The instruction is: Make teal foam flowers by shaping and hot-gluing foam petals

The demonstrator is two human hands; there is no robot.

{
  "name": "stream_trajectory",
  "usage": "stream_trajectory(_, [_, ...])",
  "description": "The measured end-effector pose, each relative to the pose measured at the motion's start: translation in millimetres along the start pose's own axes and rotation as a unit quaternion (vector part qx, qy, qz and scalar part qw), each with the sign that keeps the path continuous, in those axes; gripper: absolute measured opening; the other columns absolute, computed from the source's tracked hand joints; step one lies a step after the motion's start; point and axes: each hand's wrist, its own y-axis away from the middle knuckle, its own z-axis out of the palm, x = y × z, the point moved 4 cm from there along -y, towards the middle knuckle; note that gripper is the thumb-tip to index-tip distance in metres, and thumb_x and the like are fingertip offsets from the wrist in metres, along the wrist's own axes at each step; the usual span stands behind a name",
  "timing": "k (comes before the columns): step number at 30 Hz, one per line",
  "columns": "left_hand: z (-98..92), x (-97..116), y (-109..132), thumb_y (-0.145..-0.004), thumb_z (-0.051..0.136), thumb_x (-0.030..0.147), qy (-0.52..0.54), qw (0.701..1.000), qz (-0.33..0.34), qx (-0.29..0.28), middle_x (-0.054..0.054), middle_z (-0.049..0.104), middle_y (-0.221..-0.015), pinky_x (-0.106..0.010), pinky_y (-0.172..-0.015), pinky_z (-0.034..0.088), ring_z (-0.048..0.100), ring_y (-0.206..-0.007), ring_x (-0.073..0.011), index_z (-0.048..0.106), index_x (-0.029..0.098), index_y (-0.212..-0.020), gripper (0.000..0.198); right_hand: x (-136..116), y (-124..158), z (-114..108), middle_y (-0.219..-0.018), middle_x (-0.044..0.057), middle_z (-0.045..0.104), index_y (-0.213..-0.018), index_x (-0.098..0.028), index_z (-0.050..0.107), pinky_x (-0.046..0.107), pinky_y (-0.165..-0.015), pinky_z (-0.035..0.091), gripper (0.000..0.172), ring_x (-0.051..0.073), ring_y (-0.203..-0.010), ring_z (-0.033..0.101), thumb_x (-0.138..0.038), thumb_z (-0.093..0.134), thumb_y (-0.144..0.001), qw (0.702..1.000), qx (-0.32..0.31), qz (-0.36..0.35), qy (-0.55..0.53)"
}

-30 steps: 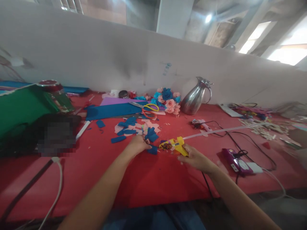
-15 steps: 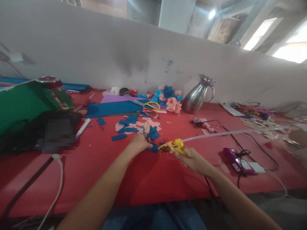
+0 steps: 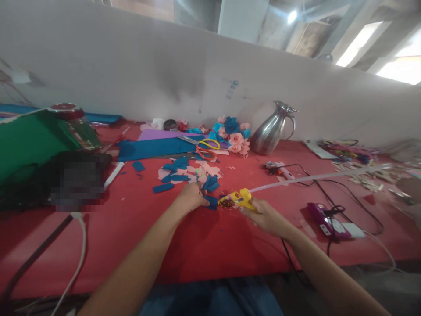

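Note:
My right hand (image 3: 263, 216) is wrapped round the handle of a yellow hot glue gun (image 3: 242, 198), which has a long translucent glue stick (image 3: 296, 180) running out of its back. The gun's nozzle points left, at the edge of a dark blue paper piece (image 3: 211, 202). Closed in a pinch, my left hand (image 3: 191, 197) holds that piece by its left end. Just above the fingers is a partly formed blue paper flower (image 3: 210, 183); whether the same hand grips it I cannot tell. Blue and pink paper pieces (image 3: 179, 166) lie scattered beyond my left hand.
Behind are scissors (image 3: 199, 142), a blue paper sheet (image 3: 141, 150), finished paper flowers (image 3: 235, 136) and a steel jug (image 3: 272, 129). At right lie a pink glue gun (image 3: 284, 172), a purple power socket (image 3: 329, 221) and loose cables. A jar (image 3: 75, 127) stands left on the red table (image 3: 210, 250).
The glue gun's nozzle has drawn very slightly right along the blue paper piece. Both hands keep nearly the same place and grip.

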Motion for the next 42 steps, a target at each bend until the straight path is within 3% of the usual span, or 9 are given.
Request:
stream_trajectory(13, [2.8, -4, -2, -0.042, 0.075, 0.013, 0.026, 1.0, -0.004, -0.011, 0.007, 0.049, -0.046, -0.024, -0.048, 0.03, 0.046, -0.047, -0.0126, 0.054, 0.02, -0.057, 0.027, 4, -9, -1, -0.051, -0.004, 0.046, -0.07, -0.021, 0.045, 0.026, -0.051, 0.03, 0.032, 0.013, -0.05, 0.045, -0.05, 0.048, -0.082, 1.0, 0.014, 0.005, 0.018])
stream_trajectory(20, [3.7, -10, -5, -0.042, 0.075, 0.014, 0.037, 0.999, 0.004, -0.017, 0.007, 0.053, -0.05, -0.023, -0.049, 0.032, 0.049, -0.049, -0.0122, 0.058, 0.019, -0.062, 0.027, 35, -24, -2, -0.056, -0.004, 0.052, -0.069, -0.02, 0.045, 0.023, -0.043, 0.034, 0.039, 0.009, -0.04, 0.046, -0.057, 0.054, -0.074, 0.991, 0.02, 0.081, -0.106])
stream_trajectory(26, [0.4, -4, -3, -0.044, 0.075, 0.008, 0.154, 0.988, 0.014, 0.018, 0.001, 0.062, -0.058, -0.026, -0.059, 0.04, 0.057, -0.059, -0.016, 0.061, 0.018, -0.058, 0.021, 52, -47, -13, -0.059, -0.002, 0.057, -0.07, -0.019, 0.048, 0.022, -0.041, 0.035, 0.039, 0.009, -0.038, 0.048, -0.058, 0.052, -0.074, 0.985, 0.006, 0.114, -0.13])
stream_trajectory(29, [-7.6, 2, 1, -0.049, 0.076, 0.013, 0.259, 0.963, 0.02, 0.074, -0.001, 0.067, -0.066, -0.026, -0.061, 0.041, 0.058, -0.063, -0.0152, 0.067, 0.017, -0.067, 0.02, 63, -59, -28, -0.054, 0.0, 0.056, -0.065, -0.021, 0.044, 0.025, -0.046, 0.037, 0.038, 0.013, -0.042, 0.053, -0.055, 0.044, -0.081, 0.989, 0.063, 0.136, -0.019])
stream_trajectory(31, [-11.8, 3, 2, -0.05, 0.079, 0.016, 0.346, 0.933, 0.006, 0.096, 0.0, 0.066, -0.064, -0.023, -0.053, 0.036, 0.053, -0.054, -0.0109, 0.068, 0.016, -0.074, 0.026, 66, -62, -39, -0.056, 0.003, 0.058, -0.065, -0.021, 0.046, 0.028, -0.054, 0.04, 0.036, 0.018, -0.053, 0.059, -0.051, 0.042, -0.085, 0.976, 0.128, 0.142, 0.102])
stream_trajectory(35, [-16.8, 4, 2, -0.047, 0.083, 0.024, 0.482, 0.87, -0.014, 0.106, 0.011, 0.042, -0.041, -0.02, -0.039, 0.016, 0.024, -0.035, -0.0018, 0.058, 0.015, -0.066, 0.032, 50, -52, -43, -0.091, 0.016, 0.064, -0.08, -0.018, 0.059, 0.039, -0.076, 0.04, 0.023, 0.031, -0.092, 0.059, -0.039, 0.051, -0.082, 0.906, 0.325, 0.078, 0.259])
stream_trajectory(37, [-17.6, 6, 2, -0.046, 0.084, 0.024, 0.53, 0.843, -0.003, 0.096, 0.013, 0.033, -0.037, -0.019, -0.038, 0.013, 0.02, -0.034, -0.001, 0.053, 0.016, -0.063, 0.036, 33, -46, -26, -0.1, 0.016, 0.062, -0.088, -0.017, 0.061, 0.044, -0.084, 0.038, 0.021, 0.032, -0.101, 0.053, -0.035, 0.051, -0.081, 0.898, 0.386, 0.013, 0.212])
stream_trajectory(40, [-16.2, 9, 4, -0.046, 0.084, 0.023, 0.564, 0.822, 0.005, 0.082, 0.013, 0.031, -0.037, -0.017, -0.038, 0.016, 0.022, -0.034, -0.0006, 0.049, 0.016, -0.06, 0.038, 3, -51, 16, -0.095, 0.011, 0.064, -0.091, -0.019, 0.062, 0.038, -0.078, 0.045, 0.025, 0.025, -0.09, 0.057, -0.038, 0.058, -0.075, 0.945, 0.319, -0.048, -0.057])
stream_trajectory(42, [-14.8, 11, 5, -0.046, 0.084, 0.023, 0.569, 0.819, 0.005, 0.077, 0.013, 0.032, -0.036, -0.017, -0.038, 0.019, 0.024, -0.034, -0.0008, 0.047, 0.016, -0.057, 0.039, -17, -60, 45, -0.101, 0.009, 0.064, -0.097, -0.02, 0.061, 0.034, -0.072, 0.047, 0.035, 0.021, -0.083, 0.059, -0.04, 0.065, -0.069, 0.93, 0.262, -0.02, -0.258])
